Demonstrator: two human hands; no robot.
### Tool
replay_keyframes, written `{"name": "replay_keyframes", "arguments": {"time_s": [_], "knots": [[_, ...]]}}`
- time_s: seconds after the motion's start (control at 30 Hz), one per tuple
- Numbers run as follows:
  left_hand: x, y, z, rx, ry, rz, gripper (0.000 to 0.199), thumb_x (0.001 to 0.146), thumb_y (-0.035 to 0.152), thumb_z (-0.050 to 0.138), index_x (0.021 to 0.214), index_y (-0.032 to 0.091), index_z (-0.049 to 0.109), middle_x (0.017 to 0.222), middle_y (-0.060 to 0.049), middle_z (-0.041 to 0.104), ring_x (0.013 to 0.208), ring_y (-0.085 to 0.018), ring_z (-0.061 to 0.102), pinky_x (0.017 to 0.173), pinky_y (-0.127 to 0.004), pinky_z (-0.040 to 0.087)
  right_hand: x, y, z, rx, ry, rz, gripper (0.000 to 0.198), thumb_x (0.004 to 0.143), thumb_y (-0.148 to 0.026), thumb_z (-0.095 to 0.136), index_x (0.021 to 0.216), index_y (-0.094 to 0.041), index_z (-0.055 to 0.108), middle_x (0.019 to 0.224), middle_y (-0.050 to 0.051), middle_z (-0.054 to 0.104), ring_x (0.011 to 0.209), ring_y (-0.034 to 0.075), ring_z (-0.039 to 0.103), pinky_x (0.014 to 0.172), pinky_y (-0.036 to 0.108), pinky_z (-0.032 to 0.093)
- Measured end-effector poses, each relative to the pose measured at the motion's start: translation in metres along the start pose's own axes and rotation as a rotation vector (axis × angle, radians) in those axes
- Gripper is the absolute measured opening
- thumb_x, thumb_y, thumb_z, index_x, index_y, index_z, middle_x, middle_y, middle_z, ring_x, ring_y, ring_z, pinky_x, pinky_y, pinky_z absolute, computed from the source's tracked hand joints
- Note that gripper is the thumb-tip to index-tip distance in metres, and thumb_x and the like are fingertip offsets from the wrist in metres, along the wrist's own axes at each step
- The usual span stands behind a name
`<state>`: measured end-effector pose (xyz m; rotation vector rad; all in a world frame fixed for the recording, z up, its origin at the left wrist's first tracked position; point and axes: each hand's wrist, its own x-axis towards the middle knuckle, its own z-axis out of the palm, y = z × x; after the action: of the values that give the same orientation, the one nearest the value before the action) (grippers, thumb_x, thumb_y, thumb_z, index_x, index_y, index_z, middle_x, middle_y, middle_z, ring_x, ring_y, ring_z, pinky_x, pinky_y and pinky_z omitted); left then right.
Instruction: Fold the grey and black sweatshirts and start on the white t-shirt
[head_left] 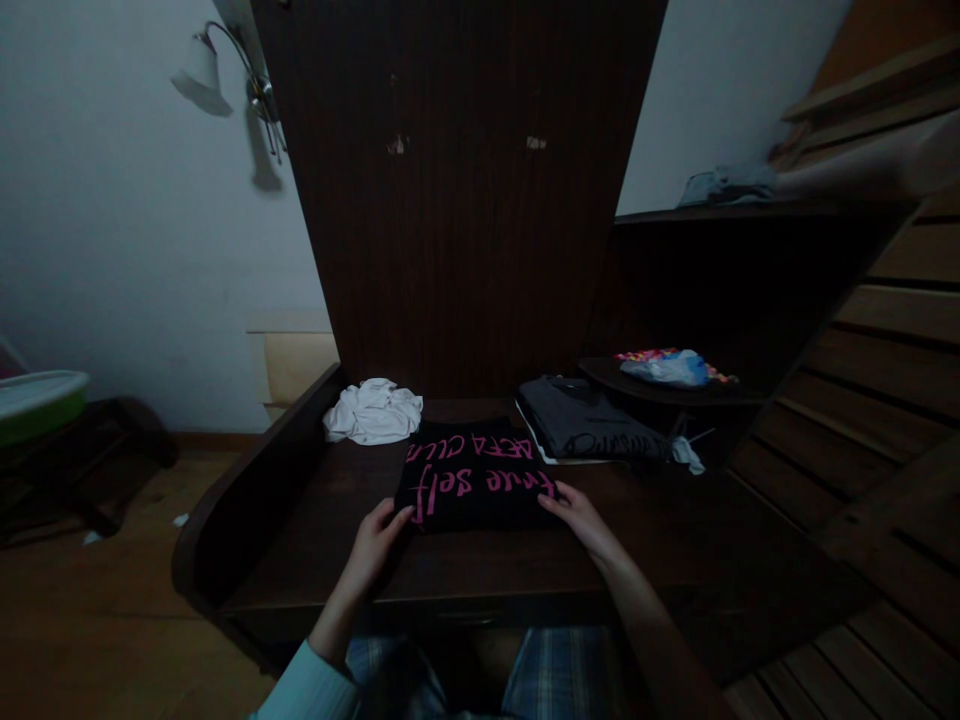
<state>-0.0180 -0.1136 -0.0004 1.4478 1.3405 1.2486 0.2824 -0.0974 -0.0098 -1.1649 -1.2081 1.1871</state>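
Note:
A folded black shirt (476, 500) with pink lettering, including the words "true self", lies flat on the dark wooden desk (300, 560). At its near left corner, my left hand (375, 537) grips the edge, thumb on top and the other fingers mostly hidden. My right hand (583, 517) pinches the near right corner in the same way. Behind and right of the shirt is a folded dark grey garment (585, 415) with black print, lying on something white. A crumpled white cloth (375, 412) sits at the back left.
A raised side panel (247, 480) bounds the desk on the left. On the right, a small shelf (675, 393) carries a blue-white plastic bag (667, 368). A wooden slatted structure (885, 380) stands far right. A wall lamp (206, 75) hangs upper left.

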Motion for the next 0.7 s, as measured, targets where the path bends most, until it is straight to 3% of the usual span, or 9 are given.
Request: {"name": "replay_keyframes", "arguments": {"time_s": [0.13, 0.3, 0.47, 0.7], "knots": [[0.0, 0.0, -0.001, -0.033, -0.003, -0.032, 0.033, 0.064, 0.044, 0.061, 0.078, 0.015, 0.065, 0.083, -0.005, 0.066, 0.083, -0.021, 0.058, 0.077, -0.029, 0.043, 0.001, 0.001, -0.001, 0.024, 0.017, -0.003, 0.045, 0.048, -0.047, 0.073, 0.083, -0.02, 0.064, 0.09, 0.004, 0.068, 0.09, 0.025, 0.06, 0.087, 0.041, 0.041], [-0.002, 0.001, -0.014, 0.085, -0.167, -0.004, 0.033, 0.057, 0.036, 0.069, 0.083, 0.017, 0.067, 0.089, -0.005, 0.067, 0.088, -0.024, 0.057, 0.081, -0.032, 0.042, -0.004, 0.004, -0.019, -0.002, 0.013, 0.018, 0.057, 0.041, -0.036, 0.078, 0.092, -0.021, 0.059, 0.077, 0.0, 0.065, 0.077, 0.019, 0.061, 0.078, 0.035, 0.045], [-0.005, 0.002, -0.024, 0.082, -0.257, -0.027, 0.03, 0.065, 0.035, 0.063, 0.089, 0.017, 0.067, 0.089, -0.005, 0.068, 0.082, -0.022, 0.058, 0.077, -0.031, 0.044, -0.013, 0.004, -0.031, -0.059, -0.074, 0.0, 0.063, 0.048, -0.03, 0.076, 0.106, -0.022, 0.052, 0.067, -0.005, 0.058, 0.066, 0.013, 0.057, 0.07, 0.029, 0.045], [-0.005, 0.003, -0.02, -0.029, -0.255, -0.047, 0.04, 0.063, 0.036, 0.066, 0.099, 0.017, 0.063, 0.1, -0.006, 0.065, 0.093, -0.022, 0.056, 0.085, -0.031, 0.041, -0.015, 0.006, -0.019, -0.118, -0.22, -0.024, 0.072, 0.06, -0.034, 0.068, 0.125, -0.024, 0.038, 0.096, 0.004, 0.064, 0.09, 0.019, 0.058, 0.083, 0.037, 0.041]]}}
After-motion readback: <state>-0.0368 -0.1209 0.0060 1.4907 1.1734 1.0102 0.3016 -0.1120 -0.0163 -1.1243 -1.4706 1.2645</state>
